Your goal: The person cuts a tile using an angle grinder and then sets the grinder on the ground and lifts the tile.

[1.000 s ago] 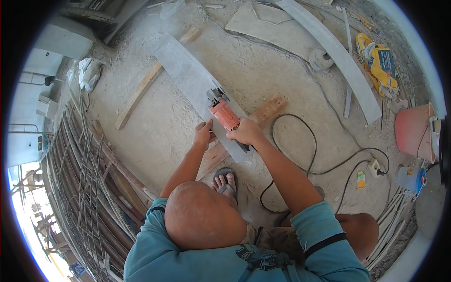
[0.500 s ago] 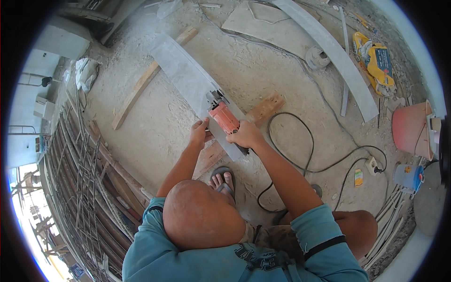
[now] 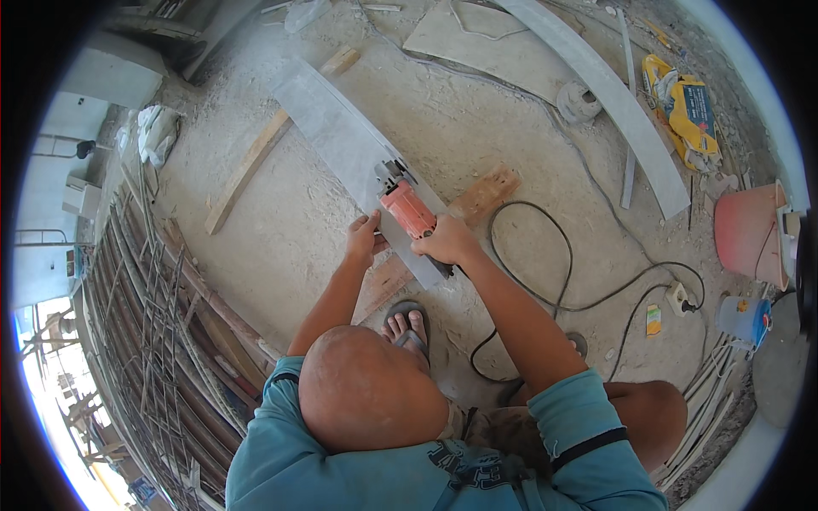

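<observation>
A long grey slab point(image 3: 328, 136) lies slantwise across two lengths of timber on the dusty floor. On its near half is a red angle grinder point(image 3: 407, 209), its head and guard pointing away from me along the right edge. My right hand point(image 3: 447, 241) is wrapped round the rear of the grinder's body. My left hand point(image 3: 364, 238) grips the slab's left edge near its close end, thumb on top; its other fingers are partly hidden. A thin line runs along the slab near its right edge, ahead of the grinder. The disc is hard to make out.
Beneath the slab are a far timber point(image 3: 249, 175) and a near timber point(image 3: 484, 194). A black cable point(image 3: 567, 255) loops on the right toward a socket block point(image 3: 679, 298). My sandalled foot point(image 3: 406, 330) is close by. Pipes and rods point(image 3: 158, 341) lie left; a red bucket point(image 3: 748, 234) stands right.
The whole view has shifted very slightly. Both hands, the grinder and the slab keep nearly the same places relative to each other.
</observation>
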Demonstrator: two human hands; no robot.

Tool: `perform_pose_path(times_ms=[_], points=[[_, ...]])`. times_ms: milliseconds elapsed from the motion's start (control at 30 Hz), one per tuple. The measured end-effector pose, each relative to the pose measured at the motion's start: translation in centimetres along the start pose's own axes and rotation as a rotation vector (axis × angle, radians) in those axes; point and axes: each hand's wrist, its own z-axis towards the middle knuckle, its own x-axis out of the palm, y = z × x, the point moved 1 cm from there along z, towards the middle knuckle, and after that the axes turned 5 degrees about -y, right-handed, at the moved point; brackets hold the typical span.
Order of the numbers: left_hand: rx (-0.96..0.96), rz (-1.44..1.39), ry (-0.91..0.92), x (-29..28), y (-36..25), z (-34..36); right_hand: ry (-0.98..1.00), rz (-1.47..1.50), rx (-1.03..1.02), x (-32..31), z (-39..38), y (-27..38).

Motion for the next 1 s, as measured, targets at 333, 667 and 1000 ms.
perform_pose_path(times_ms=[333, 667, 1000], points=[[-0.003, -0.034, -0.002, 0.2, -0.2, -0.1, -0.005, -0.004, 0.028, -0.2, -1.2, -1.0], [0.025, 0.100, 0.040, 0.0, 0.1, 0.1, -0.001, 0.003, 0.026, 0.1, -0.3, -0.7], [0.044, 0.104, -0.003, 0.7, 1.0, -0.3, -0.006, -0.007, 0.027, -0.1, -0.7, -1.4]])
